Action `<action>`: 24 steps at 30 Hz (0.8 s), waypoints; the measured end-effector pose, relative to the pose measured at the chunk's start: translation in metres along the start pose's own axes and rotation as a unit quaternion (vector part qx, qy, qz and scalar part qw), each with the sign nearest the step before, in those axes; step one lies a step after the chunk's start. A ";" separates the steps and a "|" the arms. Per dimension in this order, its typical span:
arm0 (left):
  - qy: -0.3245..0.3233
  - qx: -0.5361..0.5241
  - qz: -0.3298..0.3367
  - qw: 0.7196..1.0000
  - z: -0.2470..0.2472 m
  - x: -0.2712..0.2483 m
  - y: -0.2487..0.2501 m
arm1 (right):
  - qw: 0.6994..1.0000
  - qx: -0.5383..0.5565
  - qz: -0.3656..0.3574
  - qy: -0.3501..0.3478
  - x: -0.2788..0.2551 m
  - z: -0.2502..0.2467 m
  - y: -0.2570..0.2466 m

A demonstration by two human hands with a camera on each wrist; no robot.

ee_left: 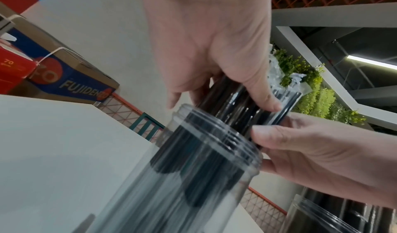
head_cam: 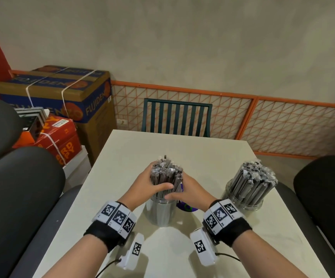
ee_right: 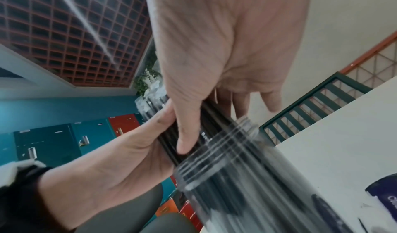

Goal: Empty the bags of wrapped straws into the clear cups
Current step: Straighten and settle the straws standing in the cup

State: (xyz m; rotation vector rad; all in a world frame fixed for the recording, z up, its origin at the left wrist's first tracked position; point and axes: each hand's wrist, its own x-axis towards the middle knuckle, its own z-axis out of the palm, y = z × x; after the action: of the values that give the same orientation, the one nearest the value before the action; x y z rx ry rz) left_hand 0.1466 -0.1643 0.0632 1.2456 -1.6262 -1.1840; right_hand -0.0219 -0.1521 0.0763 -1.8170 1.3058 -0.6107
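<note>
On the pale surface (head_cam: 212, 157) I see a clear cup (head_cam: 160, 212) standing near the front edge, a bundle of wrapped straws (head_cam: 166, 177) upright in it, long axis vertical. My left hand (head_cam: 148, 182) and right hand (head_cam: 190, 189) reach forward from either side, fingers (ee_left: 264, 99) curled round the bundle just above the rim. A second, filled cup (head_cam: 245, 197) stands to the right.

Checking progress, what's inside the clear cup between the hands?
The clear cup holds a bundle of wrapped straws, gripped by left hand and right hand. Motion blur hides whether they reach the bottom.
</note>
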 end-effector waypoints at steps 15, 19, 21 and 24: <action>-0.097 0.038 0.042 0.994 -0.034 0.017 0.051 | 0.996 -0.076 -0.027 0.022 0.014 -0.030 -0.030; -0.161 0.085 -0.013 0.983 -0.033 0.017 0.041 | 0.990 -0.133 0.038 -0.024 0.018 -0.027 -0.013; -0.186 0.096 -0.026 0.978 -0.026 0.012 0.029 | 0.983 -0.163 0.065 -0.049 0.017 -0.021 0.000; -0.144 0.096 -0.025 0.985 -0.020 0.009 0.012 | 0.986 -0.141 0.073 -0.058 0.013 -0.018 0.006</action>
State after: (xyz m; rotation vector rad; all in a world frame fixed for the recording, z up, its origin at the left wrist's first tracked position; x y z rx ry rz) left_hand 0.1598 -0.1759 0.0801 1.2853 -1.9695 -1.3109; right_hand -0.0345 -0.1707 0.0813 -1.9278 1.4889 -0.2453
